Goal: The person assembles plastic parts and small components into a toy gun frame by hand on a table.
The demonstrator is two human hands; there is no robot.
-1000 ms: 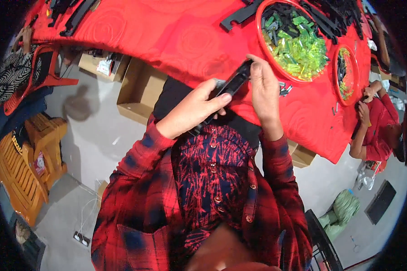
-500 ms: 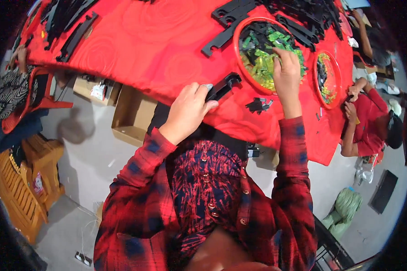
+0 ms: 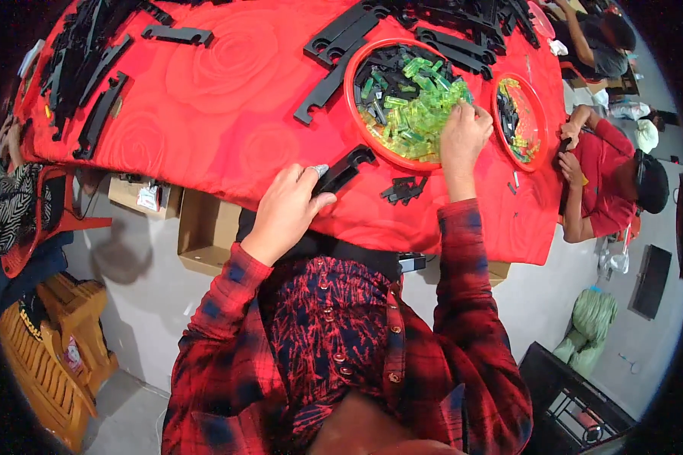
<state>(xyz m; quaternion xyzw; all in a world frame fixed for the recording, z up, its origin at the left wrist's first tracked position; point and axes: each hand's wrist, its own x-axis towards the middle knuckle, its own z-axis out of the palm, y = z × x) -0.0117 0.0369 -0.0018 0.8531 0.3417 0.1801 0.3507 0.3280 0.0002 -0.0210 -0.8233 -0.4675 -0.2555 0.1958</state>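
Note:
My left hand (image 3: pixel 284 208) is closed around a long black plastic part (image 3: pixel 345 171) with notched ends, held at the table's near edge. A grey covering shows on one fingertip of that hand. My right hand (image 3: pixel 464 140) is over the right side of a red basin (image 3: pixel 350 98), its fingers drawn together among green and yellow translucent pieces (image 3: pixel 425 114). Whatever those fingers pinch is hidden. Darker small pieces share the basin. A little heap of small black pieces (image 3: pixel 404 190) lies on the cloth between my hands.
Long black parts (image 3: pixel 341 34) lie beyond the basin, and more are piled at the far left (image 3: pixel 83 61). A second red basin (image 3: pixel 540 121) stands to the right, near a person in red (image 3: pixel 611 182). Below the table sits an open cardboard box (image 3: pixel 205 235).
My right hand has moved toward the basin's near right rim, and its fingers have closed together. The left hand keeps hold of the black part. The whole view has shifted.

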